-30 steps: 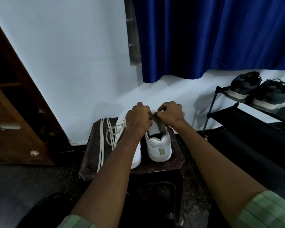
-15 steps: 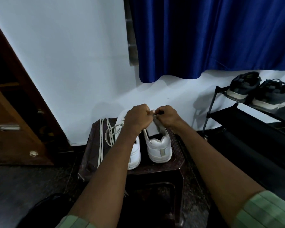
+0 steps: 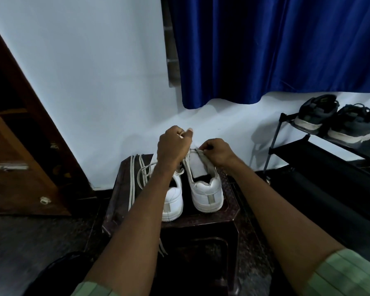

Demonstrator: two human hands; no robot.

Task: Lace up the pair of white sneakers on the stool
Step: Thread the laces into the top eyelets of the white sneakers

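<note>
Your left hand (image 3: 173, 144) pinches the lace end (image 3: 185, 134) above the right-hand sneaker (image 3: 203, 184) on the stool (image 3: 229, 216); your right hand (image 3: 216, 151) pinches lace at its eyelets. The lace is limp and light — grip near the stiff tip; the shoe may slide.

One head-worn wide-angle camera looked forward and down from just above the person's forearms. It faced a white wall (image 3: 90, 86) on the far side, with the stool (image 3: 231, 216) near the middle of the frame and the floor at the near edge. A wooden door (image 3: 19, 167) lay at left, a shoe rack (image 3: 320, 152) at right. No second view shared the scene.
</note>
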